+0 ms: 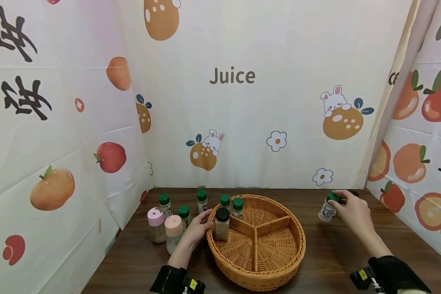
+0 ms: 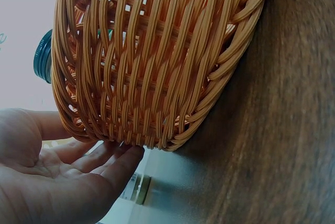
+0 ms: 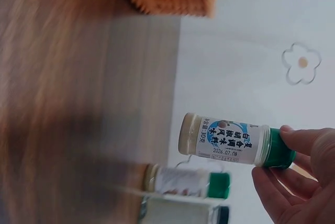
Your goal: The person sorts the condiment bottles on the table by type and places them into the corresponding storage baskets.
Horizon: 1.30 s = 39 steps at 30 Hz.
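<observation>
One round wicker basket point(image 1: 264, 261) with three compartments sits mid-desk – left hand point(image 1: 196, 234) spread against its left rim. Right hand point(image 1: 354, 214) pinches one green-capped white pepper bottle point(image 1: 328, 208) near the desk's right edge. Two pink-lidded jars point(image 1: 165, 228) stand left.

Dark wooden table point(image 1: 353, 261) — fruit-print curtain walls point(image 1: 264, 122) behind

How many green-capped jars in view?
7, possibly more hidden: four left of and behind the wicker basket at; one inside it; one held by the right hand at; another beside it.
</observation>
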### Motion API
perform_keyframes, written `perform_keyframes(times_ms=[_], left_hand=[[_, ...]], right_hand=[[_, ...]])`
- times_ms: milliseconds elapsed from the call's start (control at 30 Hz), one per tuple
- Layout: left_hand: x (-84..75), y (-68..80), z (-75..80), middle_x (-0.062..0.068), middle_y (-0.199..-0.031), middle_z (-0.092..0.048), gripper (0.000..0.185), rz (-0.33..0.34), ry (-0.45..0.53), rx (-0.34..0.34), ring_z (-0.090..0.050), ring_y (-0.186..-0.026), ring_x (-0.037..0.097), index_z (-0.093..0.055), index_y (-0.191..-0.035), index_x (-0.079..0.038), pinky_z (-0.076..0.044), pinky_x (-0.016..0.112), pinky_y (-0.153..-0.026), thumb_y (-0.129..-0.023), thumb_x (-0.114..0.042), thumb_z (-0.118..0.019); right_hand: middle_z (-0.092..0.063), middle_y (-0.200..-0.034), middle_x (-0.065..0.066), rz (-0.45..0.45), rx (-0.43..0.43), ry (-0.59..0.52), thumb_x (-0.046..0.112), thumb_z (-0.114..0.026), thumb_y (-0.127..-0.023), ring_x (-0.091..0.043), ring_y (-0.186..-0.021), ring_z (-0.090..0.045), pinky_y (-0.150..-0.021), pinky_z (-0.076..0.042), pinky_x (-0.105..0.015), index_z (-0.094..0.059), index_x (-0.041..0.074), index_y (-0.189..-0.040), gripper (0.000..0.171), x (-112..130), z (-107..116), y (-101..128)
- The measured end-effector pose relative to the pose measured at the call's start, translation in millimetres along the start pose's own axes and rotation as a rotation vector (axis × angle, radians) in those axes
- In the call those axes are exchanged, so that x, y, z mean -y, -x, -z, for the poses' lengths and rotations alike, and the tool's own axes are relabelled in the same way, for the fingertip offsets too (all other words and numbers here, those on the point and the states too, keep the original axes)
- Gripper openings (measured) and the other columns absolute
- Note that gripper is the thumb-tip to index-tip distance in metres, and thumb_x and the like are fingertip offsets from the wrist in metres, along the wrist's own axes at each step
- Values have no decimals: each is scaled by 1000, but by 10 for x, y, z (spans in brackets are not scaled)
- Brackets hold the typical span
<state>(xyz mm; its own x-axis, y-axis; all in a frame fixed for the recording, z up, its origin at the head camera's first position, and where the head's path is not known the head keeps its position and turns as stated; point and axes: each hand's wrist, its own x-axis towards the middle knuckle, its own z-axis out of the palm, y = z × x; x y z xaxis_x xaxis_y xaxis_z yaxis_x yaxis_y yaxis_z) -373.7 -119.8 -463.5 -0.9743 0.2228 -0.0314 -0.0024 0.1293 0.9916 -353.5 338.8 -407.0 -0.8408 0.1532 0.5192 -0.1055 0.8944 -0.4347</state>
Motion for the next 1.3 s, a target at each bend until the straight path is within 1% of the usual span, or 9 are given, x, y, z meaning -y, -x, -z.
perform_keyframes(times_ms=[200, 333, 467, 600, 733, 867, 933, 1133, 1300], left_hand=[[-10, 8, 10, 33, -154, -34, 55, -15, -6, 12, -37, -142, 47, -28, -154, 5, -44, 52, -109, -102, 1, -45], [-6, 6, 15, 33, -154, -34, 54, -21, 3, 16, -36, -142, 47, -28, -154, 5, -43, 52, -109, -103, 2, -45], [12, -3, 17, 32, -155, -34, 54, -15, 9, 19, -35, -143, 46, -28, -154, 4, -42, 53, -111, -103, 1, -45], [22, -6, 22, 32, -156, -33, 54, -14, -2, 22, -35, -144, 46, -28, -154, 4, -42, 52, -111, -103, 0, -45], [13, 3, 22, 32, -155, -34, 54, -18, -1, 23, -35, -143, 46, -29, -154, 4, -42, 52, -111, -103, 1, -45], [-2, 13, 21, 33, -155, -33, 54, -29, 0, 28, -36, -142, 47, -28, -154, 5, -43, 52, -110, -103, 1, -44], [-12, 15, 18, 33, -155, -33, 54, -24, 9, 26, -35, -143, 47, -27, -154, 5, -42, 52, -111, -103, 1, -44], [-13, 12, 18, 32, -155, -33, 55, -19, 15, 23, -35, -143, 46, -27, -154, 5, -41, 53, -111, -103, 1, -45], [-4, 10, 15, 33, -154, -34, 55, -32, 21, 26, -36, -142, 47, -27, -154, 6, -42, 51, -110, -102, 2, -44]], right_hand=[[-69, -107, -34, 57, -6, -24, 20, -73, -92, -46, -89, -68, -65, -55, -53, -64, -4, -121, 39, 225, 33, -24], [-69, -107, -33, 88, -5, -50, 19, -72, -92, -45, -91, -68, -65, -56, -53, -64, -3, -123, 39, 352, 48, -40], [-70, -107, -32, 126, -13, -67, 17, -72, -92, -46, -93, -69, -68, -56, -54, -64, -3, -123, 38, 479, 59, -50], [-70, -108, -31, 170, -26, -95, 15, -73, -91, -45, -93, -70, -70, -57, -55, -65, -3, -122, 36, 606, 53, -46], [-70, -111, -30, 195, -7, -133, 14, -72, -92, -44, -93, -71, -72, -58, -53, -65, -3, -122, 35, 736, 46, -37], [-70, -113, -29, 200, 18, -150, 14, -70, -93, -42, -93, -72, -71, -59, -51, -64, -2, -124, 35, 855, 36, -47], [-70, -113, -28, 204, 38, -158, 14, -70, -93, -42, -94, -72, -72, -59, -50, -64, -2, -124, 35, 907, 20, -56], [-70, -112, -26, 223, 88, -180, 13, -70, -93, -39, -95, -73, -72, -60, -47, -63, 0, -125, 35, 1075, -65, -66], [-70, -114, -25, 239, 130, -213, 12, -70, -93, -37, -95, -73, -75, -60, -46, -62, 0, -126, 36, 1239, -143, -51]])
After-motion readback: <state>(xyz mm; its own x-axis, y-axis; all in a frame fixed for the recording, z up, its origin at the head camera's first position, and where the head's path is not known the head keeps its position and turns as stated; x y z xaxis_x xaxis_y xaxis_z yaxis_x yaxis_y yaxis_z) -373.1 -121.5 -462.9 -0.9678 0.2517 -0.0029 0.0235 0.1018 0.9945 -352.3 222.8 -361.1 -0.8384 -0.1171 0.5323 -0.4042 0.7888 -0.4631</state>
